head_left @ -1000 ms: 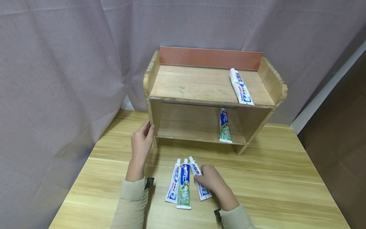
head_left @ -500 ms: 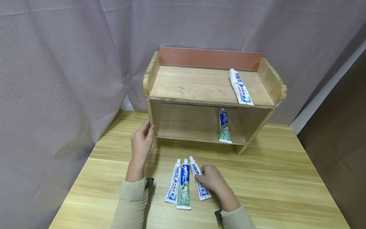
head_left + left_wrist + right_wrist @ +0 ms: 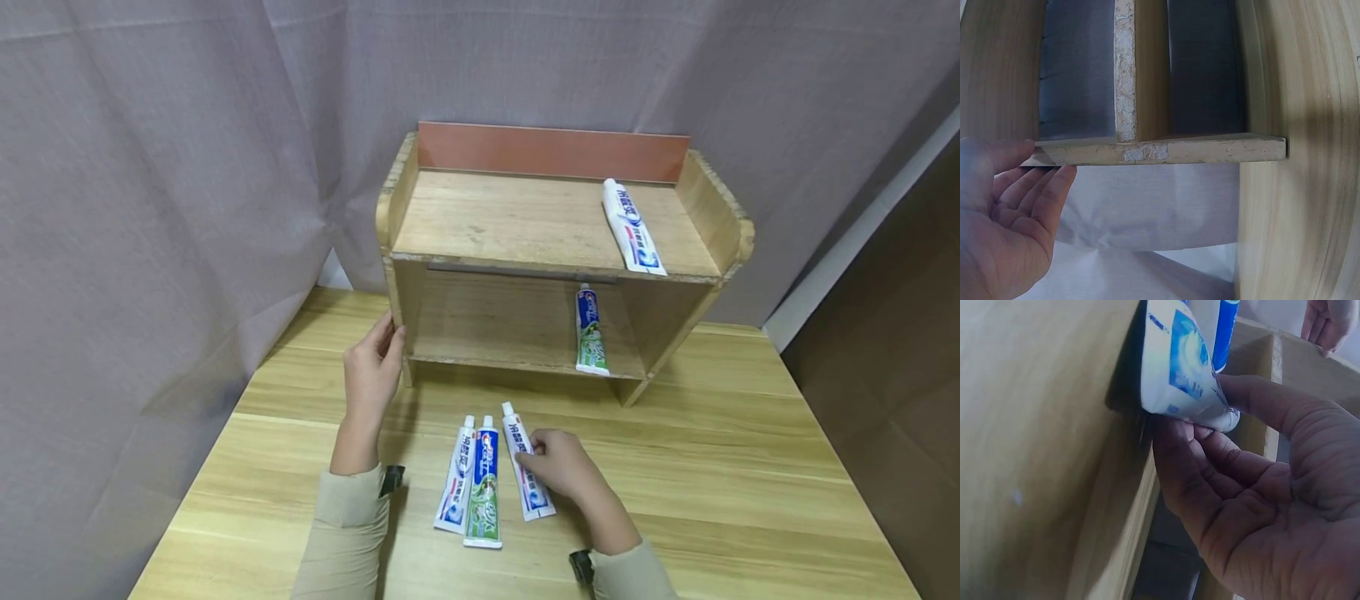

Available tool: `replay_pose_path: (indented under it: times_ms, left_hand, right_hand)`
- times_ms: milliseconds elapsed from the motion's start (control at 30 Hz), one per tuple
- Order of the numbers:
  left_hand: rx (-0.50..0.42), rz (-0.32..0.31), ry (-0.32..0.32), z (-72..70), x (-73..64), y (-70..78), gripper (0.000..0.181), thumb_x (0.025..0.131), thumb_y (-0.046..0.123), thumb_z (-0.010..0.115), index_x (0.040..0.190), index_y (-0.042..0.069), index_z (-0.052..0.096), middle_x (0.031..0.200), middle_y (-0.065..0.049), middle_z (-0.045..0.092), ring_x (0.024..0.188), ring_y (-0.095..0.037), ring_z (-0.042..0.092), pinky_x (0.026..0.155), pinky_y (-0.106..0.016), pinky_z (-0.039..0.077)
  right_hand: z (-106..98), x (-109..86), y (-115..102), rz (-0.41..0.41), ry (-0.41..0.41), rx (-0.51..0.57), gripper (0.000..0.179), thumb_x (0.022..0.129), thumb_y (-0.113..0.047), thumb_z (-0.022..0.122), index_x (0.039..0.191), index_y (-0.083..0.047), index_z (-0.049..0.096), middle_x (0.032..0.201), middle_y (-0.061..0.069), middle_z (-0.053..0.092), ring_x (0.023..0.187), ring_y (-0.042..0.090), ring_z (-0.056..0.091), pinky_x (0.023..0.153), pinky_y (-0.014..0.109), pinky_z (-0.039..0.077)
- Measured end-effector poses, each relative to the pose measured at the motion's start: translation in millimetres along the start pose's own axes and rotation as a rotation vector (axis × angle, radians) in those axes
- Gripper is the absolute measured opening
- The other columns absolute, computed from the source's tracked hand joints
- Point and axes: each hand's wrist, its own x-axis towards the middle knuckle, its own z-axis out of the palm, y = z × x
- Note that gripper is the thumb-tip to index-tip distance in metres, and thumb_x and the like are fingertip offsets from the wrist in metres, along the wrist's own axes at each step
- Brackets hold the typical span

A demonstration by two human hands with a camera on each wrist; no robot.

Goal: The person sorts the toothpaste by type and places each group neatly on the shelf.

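Observation:
My left hand (image 3: 371, 362) holds the left side panel of a small two-tier wooden shelf (image 3: 495, 221). In the left wrist view its thumb and fingers lie on opposite faces of the panel edge (image 3: 1204, 150). With my right hand (image 3: 566, 467) I pinch a white toothpaste tube (image 3: 516, 433) by its right edge; the right wrist view shows the tube (image 3: 1175, 359) between thumb and fingers, one long side tipped up. Left of it on the table lie a blue-and-green toothpaste tube (image 3: 484, 483) and another white toothpaste tube (image 3: 456, 483), side by side.
On the shelf's top tier, toward the right, lies a white toothpaste tube (image 3: 633, 229). A blue-and-green tube (image 3: 591, 329) rests on the lower tier. The wooden table (image 3: 750, 467) extends on both sides, with a grey curtain (image 3: 187, 167) behind.
My right hand has shifted slightly away from me and to the right, with the white toothpaste tube turning and moving a little with it. My left hand stays on the shelf.

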Motion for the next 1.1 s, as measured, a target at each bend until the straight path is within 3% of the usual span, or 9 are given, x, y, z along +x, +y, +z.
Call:
replay_pose_path:
  times_ms: [267,1100]
  left_hand:
    - [-0.003,0.0,0.003,-0.2,0.0,-0.9,0.034,0.098,0.01,0.066,0.131,0.002,0.065,0.118,-0.022,0.068,0.105,-0.031,0.071,0.084,-0.019,0.059]
    - [-0.011,0.006,-0.003,0.2,-0.4,-2.3,0.034,0.098,0.009,0.066,0.132,0.002,0.065,0.12,-0.022,0.067,0.106,-0.031,0.07,0.085,-0.019,0.058]
  right_hand:
    - [-1.9,1.3,0.7,-0.003,0.02,0.076,0.014,0.089,-0.018,0.076,0.091,-0.007,0.068,0.071,0.001,0.06,0.058,0.014,0.056,0.047,0.024,0.052]
    - [-8.9,-0.6,-1.8,-0.004,0.064,0.171,0.017,0.085,-0.016,0.08,0.094,-0.005,0.072,0.076,0.001,0.065,0.063,0.015,0.059,0.051,0.025,0.054]
